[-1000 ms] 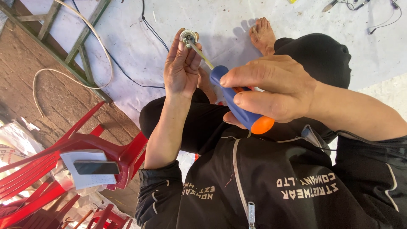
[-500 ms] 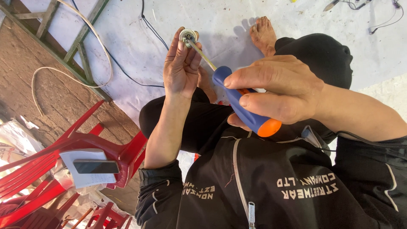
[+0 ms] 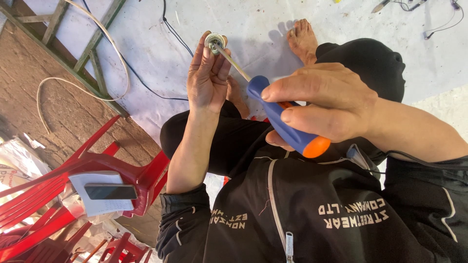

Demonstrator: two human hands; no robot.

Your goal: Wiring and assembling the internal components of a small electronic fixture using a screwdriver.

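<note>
My left hand [image 3: 207, 80] is raised in front of me and pinches a small round metal fitting [image 3: 214, 41] between its fingertips. My right hand [image 3: 327, 104] is closed around a screwdriver [image 3: 267, 103] with a blue handle and an orange end. The thin metal shaft [image 3: 234, 63] runs up and left from the handle, and its tip sits in the fitting. Both hands are above my lap; I wear a black zipped jacket and dark trousers.
Red plastic chairs [image 3: 97, 165] are stacked at the left, one carrying a white booklet with a dark phone [image 3: 109, 191] on it. A wooden ladder [image 3: 90, 56], a white cable [image 3: 117, 53] and a black wire [image 3: 170, 34] lie on the pale floor sheet. My bare foot [image 3: 302, 39] rests ahead.
My right hand and the screwdriver handle have shifted slightly right and down. The left hand keeps the fitting in the same place.
</note>
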